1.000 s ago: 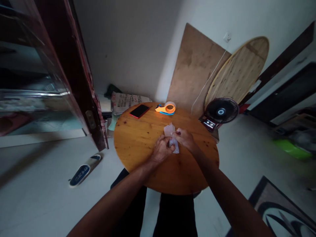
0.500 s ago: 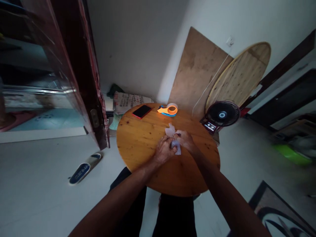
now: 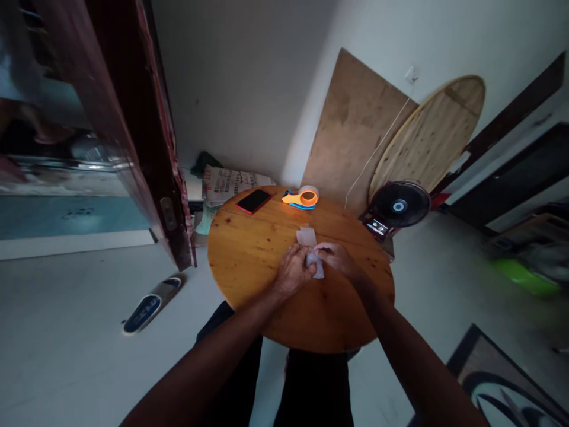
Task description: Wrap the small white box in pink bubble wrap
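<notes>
A pale, thin, whitish strip, paper or film, lies on the round wooden table. My left hand holds its lower part, with the fingers curled over it and the thumb pressed near its bottom end. From the other side, my right hand pinches at the strip's middle with thumb and forefinger. The fingers hide the middle of the strip, and fine detail there is too small to make out. Farther back on the table are an orange tape dispenser and a red-edged phone.
A dark round fan stands by the table's right edge. A board and a round wooden top lean on the wall. At left are a door frame and a slipper. Beyond the doorway, a person's foot shows.
My right hand has shifted slightly right, its fingers straighter. The strip's upper part now lies flatter and straighter. My left hand has barely moved. Beyond the doorway, the other person has moved.
</notes>
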Demonstrator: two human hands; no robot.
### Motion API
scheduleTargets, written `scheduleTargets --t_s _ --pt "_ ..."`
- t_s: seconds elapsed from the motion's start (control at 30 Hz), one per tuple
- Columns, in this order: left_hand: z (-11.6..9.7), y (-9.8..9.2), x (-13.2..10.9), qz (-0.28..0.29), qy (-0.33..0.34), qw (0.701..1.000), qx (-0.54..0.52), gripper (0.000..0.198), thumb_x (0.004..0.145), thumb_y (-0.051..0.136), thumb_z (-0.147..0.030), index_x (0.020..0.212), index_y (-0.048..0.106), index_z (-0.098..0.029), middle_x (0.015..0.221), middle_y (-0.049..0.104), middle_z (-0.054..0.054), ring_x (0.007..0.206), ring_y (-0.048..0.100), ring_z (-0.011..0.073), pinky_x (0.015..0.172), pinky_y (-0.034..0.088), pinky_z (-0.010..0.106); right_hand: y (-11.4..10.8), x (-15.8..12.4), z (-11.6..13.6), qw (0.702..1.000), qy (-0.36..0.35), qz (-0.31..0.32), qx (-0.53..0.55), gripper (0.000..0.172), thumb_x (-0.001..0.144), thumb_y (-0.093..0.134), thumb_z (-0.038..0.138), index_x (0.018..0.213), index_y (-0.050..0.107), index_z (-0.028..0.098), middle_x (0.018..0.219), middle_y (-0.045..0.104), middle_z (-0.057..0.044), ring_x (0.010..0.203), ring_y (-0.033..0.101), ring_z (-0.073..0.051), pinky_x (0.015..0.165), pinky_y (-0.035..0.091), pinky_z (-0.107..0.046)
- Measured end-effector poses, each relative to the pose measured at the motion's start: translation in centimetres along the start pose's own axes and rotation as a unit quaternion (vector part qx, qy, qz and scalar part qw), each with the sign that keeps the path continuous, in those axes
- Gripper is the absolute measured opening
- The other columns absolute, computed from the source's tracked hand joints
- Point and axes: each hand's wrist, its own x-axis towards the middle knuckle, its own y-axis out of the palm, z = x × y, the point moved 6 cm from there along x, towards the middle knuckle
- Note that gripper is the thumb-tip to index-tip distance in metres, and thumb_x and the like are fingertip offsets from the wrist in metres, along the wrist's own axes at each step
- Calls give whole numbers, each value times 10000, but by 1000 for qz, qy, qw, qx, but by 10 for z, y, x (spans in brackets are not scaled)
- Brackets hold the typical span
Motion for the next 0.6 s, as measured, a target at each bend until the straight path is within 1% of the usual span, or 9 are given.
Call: scheduleTargets --t_s 0.07,0.13,0.23,0.33,0.43,0.5,0.53,0.6 --pt "-2 -1 -1 -4 20 1000 13 389 790 589 -236 1175 601 -183 1173 593 97 1118 539 239 1005 437 381 3 -1 -2 1000 -1 -1 3 188 736 549 306 731 703 199 755 700 -33 724 615 -183 714 454 -285" --pt "-5 -1 -2 0 43 999 22 425 798 576 -220 1222 589 -186 1279 561 109 1184 511 256 1038 413 400 5 -1 -4 1000 -2 -1 3 199 746 540 323 666 673 198 671 654 -7 657 575 -161 658 426 -264" --pt "-9 1 -2 19 74 997 26 451 811 553 -194 1261 577 -197 1341 549 98 1212 499 264 1056 395 421 7 0 -6 1000 2 2 4 241 748 532 338 568 602 194 562 554 25 557 486 -130 569 361 -241" --pt "-11 0 -2 22 81 996 31 424 812 547 -189 1233 592 -185 1277 595 97 1179 515 263 1031 411 420 7 1 -6 1000 10 8 14 229 732 537 332 560 590 191 550 537 30 549 466 -124 552 344 -235" --pt "-12 -2 -2 24 79 996 40 359 819 541 -201 1168 617 -163 1157 646 97 1095 542 259 982 440 404 8 0 -6 999 19 20 32 197 713 547 337 615 633 189 588 582 18 591 505 -138 572 371 -238" --pt "-14 -3 -3 27 78 996 46 328 828 532 -207 1138 625 -157 1112 658 95 1056 550 256 964 447 396 8 0 -6 998 24 25 45 216 715 546 363 652 653 187 627 613 5 622 533 -148 598 399 -247" --pt "-14 -3 -3 28 77 995 48 316 830 529 -207 1126 628 -155 1103 661 96 1050 552 255 964 445 394 7 1 -7 998 29 20 55 233 721 546 382 677 662 184 655 629 -3 640 545 -151 617 415 -253" --pt "-16 -4 -3 27 78 995 52 291 834 528 -209 1100 632 -155 1091 663 97 1050 554 255 973 438 394 2 1 -13 995 53 -12 84 266 732 553 415 756 678 181 726 657 -22 672 564 -155 645 440 -262"
